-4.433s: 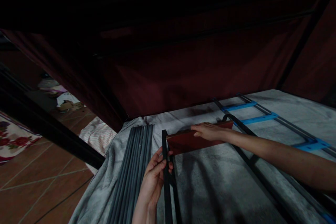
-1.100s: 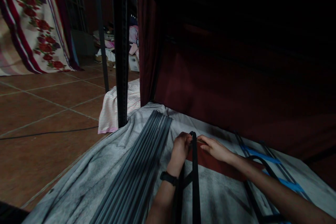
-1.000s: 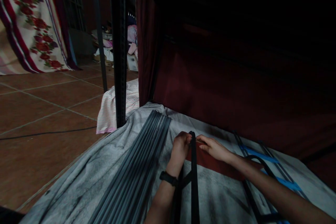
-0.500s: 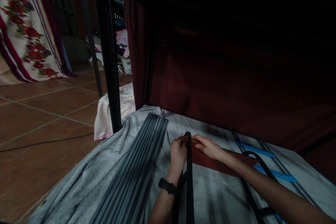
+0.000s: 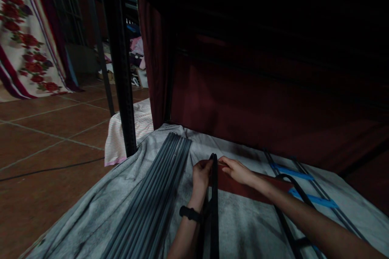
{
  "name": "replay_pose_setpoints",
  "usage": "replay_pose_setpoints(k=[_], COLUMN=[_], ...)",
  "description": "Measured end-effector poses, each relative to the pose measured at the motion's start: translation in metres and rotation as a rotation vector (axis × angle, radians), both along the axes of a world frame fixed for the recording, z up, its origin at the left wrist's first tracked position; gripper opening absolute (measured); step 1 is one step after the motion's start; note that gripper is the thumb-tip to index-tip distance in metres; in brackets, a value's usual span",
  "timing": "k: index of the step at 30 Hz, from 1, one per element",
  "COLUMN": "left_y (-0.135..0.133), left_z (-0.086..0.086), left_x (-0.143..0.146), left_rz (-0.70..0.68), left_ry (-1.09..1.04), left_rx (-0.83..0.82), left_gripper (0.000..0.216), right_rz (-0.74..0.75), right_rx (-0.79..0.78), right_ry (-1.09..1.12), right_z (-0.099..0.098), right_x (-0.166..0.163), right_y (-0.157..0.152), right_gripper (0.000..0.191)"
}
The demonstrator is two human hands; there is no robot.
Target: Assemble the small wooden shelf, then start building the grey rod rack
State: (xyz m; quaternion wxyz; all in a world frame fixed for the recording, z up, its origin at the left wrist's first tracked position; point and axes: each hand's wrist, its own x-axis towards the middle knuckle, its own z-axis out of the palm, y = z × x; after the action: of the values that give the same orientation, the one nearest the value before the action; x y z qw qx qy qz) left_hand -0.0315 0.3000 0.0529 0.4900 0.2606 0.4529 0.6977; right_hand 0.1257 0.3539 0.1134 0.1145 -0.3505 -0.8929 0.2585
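A black tubular frame (image 5: 214,210) with a rounded top end stands on the grey cloth, a reddish-brown panel (image 5: 243,186) beside it. Against the left side of the tube's top end, my left hand (image 5: 201,175) has its fingertips pressed together; whatever they pinch is hidden. On the other side, my right hand (image 5: 235,170) pinches a thin, light-coloured rod-like piece (image 5: 221,163) that points at the tube; its exact kind is too small to tell. Under my right forearm runs a second black tubular frame (image 5: 287,218), also with a curved top.
Several grey tubes (image 5: 152,198) lie side by side to the left. Dark rods with blue strips (image 5: 316,198) lie at the right. A black upright post (image 5: 121,89) stands at the bed's left corner, and a maroon curtain (image 5: 258,101) hangs behind. A cable crosses the tiled floor (image 5: 54,137).
The view has shifted slightly, so everything sits a little further left. Both hands keep their places on either side of the tube's top end.
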Motion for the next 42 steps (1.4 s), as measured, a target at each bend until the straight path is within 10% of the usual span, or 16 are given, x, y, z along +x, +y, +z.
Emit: replay_pose_setpoints(k=[25,30,42], left_y=[0.007,0.014,-0.006], left_z=[-0.013,-0.040,-0.074], left_x=[-0.011,-0.035,-0.023], left_rz=[-0.096,0.077,-0.168], left_ry=[-0.068,0.467,1.038], left_rx=[0.045,-0.245,-0.333], left_gripper=[0.033,0.020,0.020], right_rz=[0.007,0.027,0.137], right_rx=[0.065,0.095,0.220], right_ry=[-0.040,-0.066,-0.150], right_z=[-0.005,-0.001,0.005], right_x=[0.003,0.002,-0.012], right_y=[0.005,0.002,-0.004], right_gripper=[0.032,0.034,0.050])
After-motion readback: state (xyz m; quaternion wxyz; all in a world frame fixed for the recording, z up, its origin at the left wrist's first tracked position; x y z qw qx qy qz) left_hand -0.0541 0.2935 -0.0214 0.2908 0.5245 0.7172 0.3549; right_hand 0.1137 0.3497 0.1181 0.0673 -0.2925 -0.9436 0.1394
